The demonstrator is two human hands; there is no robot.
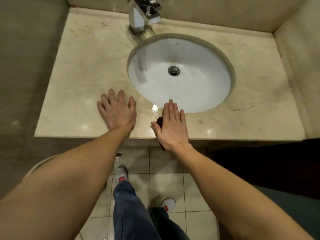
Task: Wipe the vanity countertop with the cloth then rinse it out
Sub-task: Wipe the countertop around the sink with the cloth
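Observation:
The beige marble vanity countertop point(83, 75) fills the upper view, with a white oval sink point(204, 87) set into it. My right hand point(172, 125) lies flat, fingers together, pressing a dark red cloth point(159, 121) onto the counter's front edge just below the sink. Most of the cloth is hidden under the palm; only a dark edge shows beside the thumb and below the wrist. My left hand point(117, 111) rests flat on the bare counter to the left, fingers spread, holding nothing. A wet sheen point(154, 108) lies between the hands.
A chrome faucet point(140, 16) stands at the back, above the sink's left side. Marble walls close in the counter at the back and right. Below are the tiled floor point(166, 163), my legs and shoes, and a curved white rim point(39, 164) at the lower left.

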